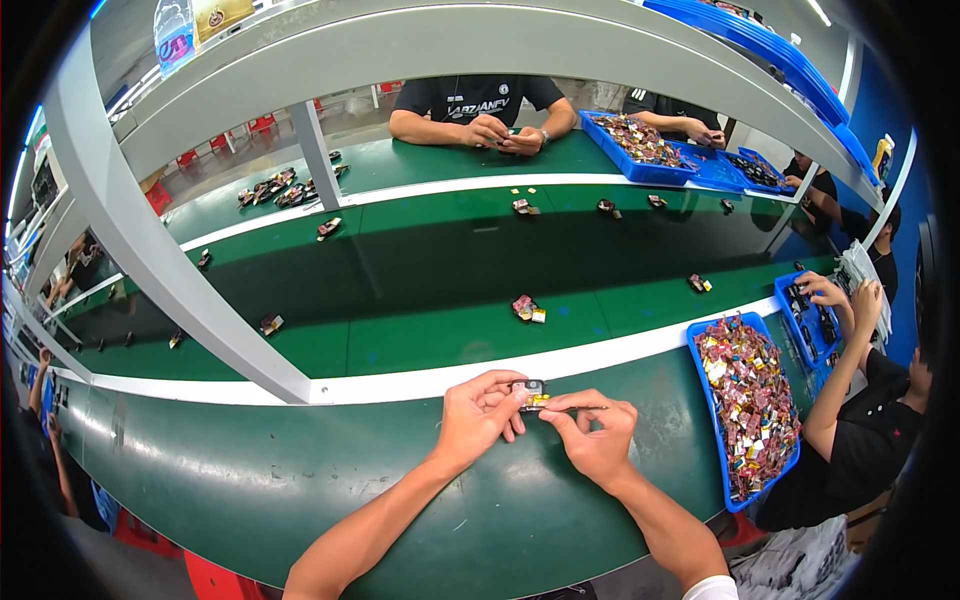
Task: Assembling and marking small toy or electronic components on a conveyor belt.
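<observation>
A factory assembly line — a long green conveyor belt (430, 345) dotted with small assemblies (528, 308) lies between green worktops (250, 470), people in black shirts (480, 98) work along both sides — and blue trays (713, 430) brim with parts (747, 405).

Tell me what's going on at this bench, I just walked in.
The left hand holds a small device above the bench, while the right hand grips a thin tool close to it; whether the tool touches it is hard to tell. To the right, a blue tray is heaped with small parts. Beyond, small units lie scattered on the green belt, and a co-worker across it has both hands together.
</observation>
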Available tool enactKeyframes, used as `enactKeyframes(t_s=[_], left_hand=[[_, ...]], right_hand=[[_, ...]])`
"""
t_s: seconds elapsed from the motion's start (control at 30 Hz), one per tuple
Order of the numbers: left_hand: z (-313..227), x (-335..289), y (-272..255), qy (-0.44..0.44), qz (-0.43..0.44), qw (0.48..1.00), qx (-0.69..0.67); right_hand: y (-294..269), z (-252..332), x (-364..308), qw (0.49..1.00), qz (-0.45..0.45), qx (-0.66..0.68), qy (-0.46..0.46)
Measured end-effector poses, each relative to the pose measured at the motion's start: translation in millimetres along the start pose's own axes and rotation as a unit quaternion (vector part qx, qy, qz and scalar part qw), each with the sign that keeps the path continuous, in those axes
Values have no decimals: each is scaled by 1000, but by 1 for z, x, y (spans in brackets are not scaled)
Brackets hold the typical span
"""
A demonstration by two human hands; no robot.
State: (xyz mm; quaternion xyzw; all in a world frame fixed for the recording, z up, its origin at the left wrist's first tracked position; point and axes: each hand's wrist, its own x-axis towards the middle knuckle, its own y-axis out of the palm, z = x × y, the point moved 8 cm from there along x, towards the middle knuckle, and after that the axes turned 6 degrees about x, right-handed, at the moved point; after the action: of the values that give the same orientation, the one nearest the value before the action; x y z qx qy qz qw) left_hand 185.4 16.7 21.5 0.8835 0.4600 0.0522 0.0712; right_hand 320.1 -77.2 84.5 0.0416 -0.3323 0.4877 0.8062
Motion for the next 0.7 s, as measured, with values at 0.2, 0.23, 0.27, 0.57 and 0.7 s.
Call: enactKeyframes(t_s=[0.2, 0.23, 0.27, 0.57, 0.7], left_hand=[[3, 1, -1, -5, -5, 1000, 4], [3, 1, -1, -6, -5, 1000, 2], [3, 1, -1, -7, -5, 1000, 2], [3, 2, -3, -15, -7, 1000, -8], [4, 2, -5, -20, -10, 1000, -6]], right_hand=[[3, 14, -2, 995, 24, -30, -97], [3, 14, -2, 995, 24, -31, -97], [4, 16, -2, 994, 22, -36, -103], [7, 23, -4, 988, 22, -53, -141], [8, 26, -6, 986, 23, -62, -150]])
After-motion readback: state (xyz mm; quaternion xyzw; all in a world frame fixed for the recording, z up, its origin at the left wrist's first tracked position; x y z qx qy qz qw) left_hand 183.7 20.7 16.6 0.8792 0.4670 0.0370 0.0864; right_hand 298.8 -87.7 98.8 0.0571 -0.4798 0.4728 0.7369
